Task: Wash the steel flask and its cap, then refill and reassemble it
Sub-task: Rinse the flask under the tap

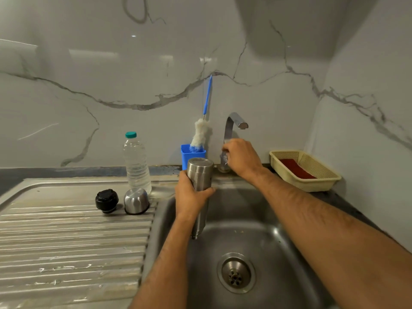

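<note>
My left hand [192,198] grips the inverted steel flask [200,186] over the sink [278,237], mouth down, while my right hand [242,157], beside it, clasps the tap lever [224,157].

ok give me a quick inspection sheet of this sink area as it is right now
surface: steel sink with ribbed drainboard.
job's things: flask held inverted over basin; steel cap and black stopper on drainboard.
clutter: water bottle, bottle brush in blue holder, basket.
grippers: left hand grips flask; right hand on tap base.
cables: nothing seen.
surroundings: marble-look wall.
</note>
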